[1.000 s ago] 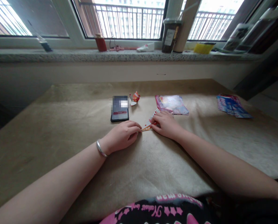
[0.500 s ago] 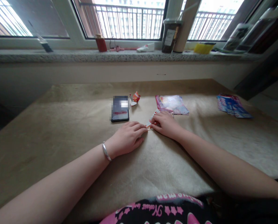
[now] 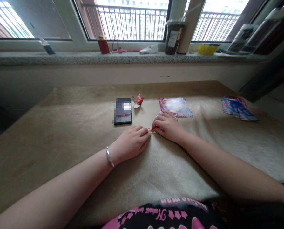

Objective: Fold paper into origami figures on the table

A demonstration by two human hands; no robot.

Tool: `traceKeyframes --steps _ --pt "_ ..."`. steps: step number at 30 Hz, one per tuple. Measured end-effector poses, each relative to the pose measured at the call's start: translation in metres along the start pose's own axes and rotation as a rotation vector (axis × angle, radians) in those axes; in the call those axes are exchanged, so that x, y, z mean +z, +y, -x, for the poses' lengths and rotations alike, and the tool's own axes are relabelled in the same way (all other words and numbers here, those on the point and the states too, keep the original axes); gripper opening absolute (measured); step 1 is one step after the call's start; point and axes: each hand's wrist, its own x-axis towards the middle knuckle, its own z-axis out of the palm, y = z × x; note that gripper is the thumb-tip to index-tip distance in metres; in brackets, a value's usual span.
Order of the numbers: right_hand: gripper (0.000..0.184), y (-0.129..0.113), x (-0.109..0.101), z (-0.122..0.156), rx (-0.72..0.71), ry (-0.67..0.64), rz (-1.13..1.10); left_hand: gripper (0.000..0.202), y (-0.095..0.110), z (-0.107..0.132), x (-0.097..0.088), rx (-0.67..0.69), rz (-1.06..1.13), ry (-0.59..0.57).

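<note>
A small piece of printed paper (image 3: pixel 153 130), white with orange and red, lies on the table between my hands and is mostly covered by them. My left hand (image 3: pixel 134 141), with a silver bracelet at its wrist, has its fingers closed on the paper's left edge. My right hand (image 3: pixel 168 125) bends its fingers over the other side, thumb and fingertips pressed on it. Just beyond the right hand rests a pink-and-white printed sheet or stack (image 3: pixel 177 107). A folded red-and-white paper piece (image 3: pixel 138 100) stands further back, left of that sheet.
A dark phone (image 3: pixel 123 111), partly pixelated, lies beyond my left hand. Several blue-and-pink printed packets or cards (image 3: pixel 238 108) are at the right. The stone windowsill (image 3: pixel 132 58) behind the table (image 3: pixel 61 133) holds a red container (image 3: pixel 103 45), a dark lidded cup (image 3: pixel 174 38) and a yellow item (image 3: pixel 207 49).
My right fingers have shifted slightly left and over the paper, hiding more of its printed strip. The paper's near part looks folded narrower. My left hand has barely moved.
</note>
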Motion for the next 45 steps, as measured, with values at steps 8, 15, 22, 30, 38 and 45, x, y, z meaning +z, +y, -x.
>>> traceKeyframes --steps 8,15,22,30,38,45 --pt "0.028 0.003 -0.007 0.005 -0.238 -0.073 -0.100 0.029 -0.002 0.002 0.003 -0.013 0.009 0.000" --pt "0.028 0.002 -0.011 0.004 -0.268 -0.098 -0.059 0.027 -0.002 0.000 0.006 -0.031 -0.008 -0.012" --pt "0.028 -0.001 -0.014 0.003 -0.277 -0.114 0.001 0.027 -0.001 -0.001 0.001 -0.020 -0.087 -0.051" --pt "0.030 0.000 -0.013 0.005 -0.257 -0.136 0.016 0.027 -0.014 0.004 -0.003 0.032 -0.035 -0.057" --pt "0.027 0.002 -0.011 0.006 -0.302 -0.077 0.010 0.024 -0.023 0.007 -0.005 0.087 0.039 -0.066" --pt "0.027 0.001 -0.010 0.006 -0.301 -0.061 0.016 0.027 -0.025 0.009 -0.001 0.081 0.077 -0.015"
